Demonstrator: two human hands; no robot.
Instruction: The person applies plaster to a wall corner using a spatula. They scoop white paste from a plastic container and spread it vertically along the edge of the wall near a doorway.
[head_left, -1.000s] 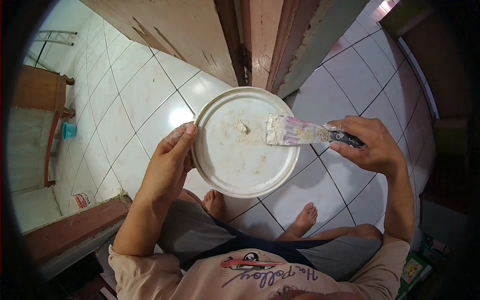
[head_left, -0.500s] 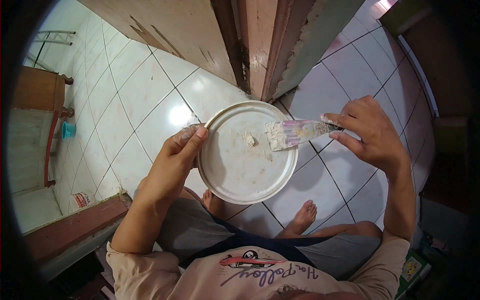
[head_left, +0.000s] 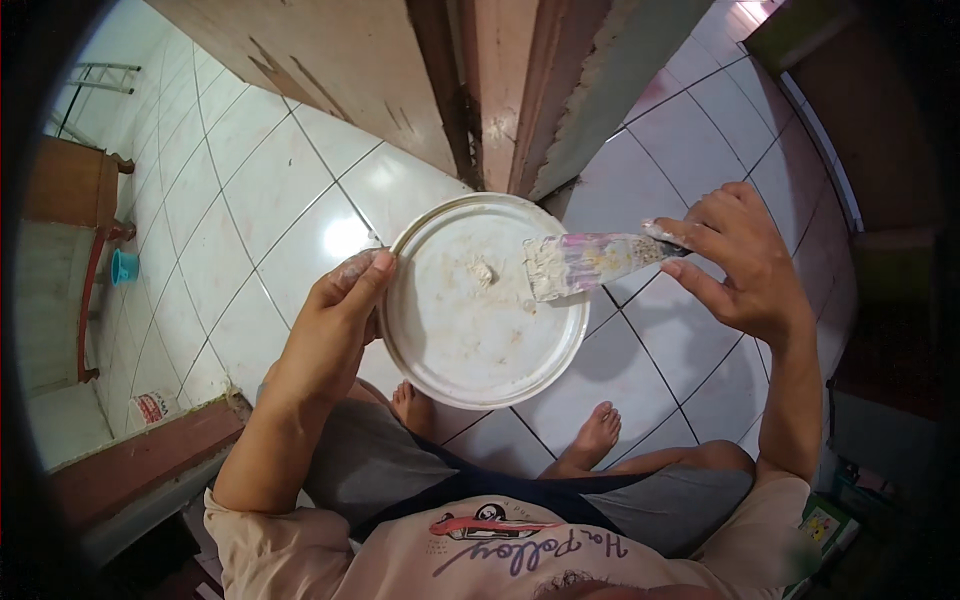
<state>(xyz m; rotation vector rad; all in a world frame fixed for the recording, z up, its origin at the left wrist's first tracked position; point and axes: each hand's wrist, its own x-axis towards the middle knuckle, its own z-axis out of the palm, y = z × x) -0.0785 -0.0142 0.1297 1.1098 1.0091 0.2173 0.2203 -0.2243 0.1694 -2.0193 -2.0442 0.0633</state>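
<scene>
My left hand [head_left: 340,305] grips the left rim of a round white plastic lid [head_left: 450,345], thumb on top and the other fingers underneath. A small lump of pale putty [head_left: 484,272] sits near the lid's middle, with thin smears around it. From the right, my right hand [head_left: 740,260] pinches the dark handle of a putty knife [head_left: 600,262]. Its broad blade reaches over the lid's right side, the front edge coated in pale putty. Whether the blade touches the lid I cannot tell. White residue marks fingers of both hands.
Just beyond the lid stands a door frame [head_left: 505,100] with worn paint, joined to a scuffed door panel [head_left: 330,70]. White floor tiles [head_left: 240,200] surround my bare feet. Far left are a wooden cabinet [head_left: 70,185], a turquoise container [head_left: 124,266] and a ladder [head_left: 105,76].
The lid and both hands have shifted slightly left in the picture, as has the whole background. The putty knife keeps about the same place over the lid's right side.
</scene>
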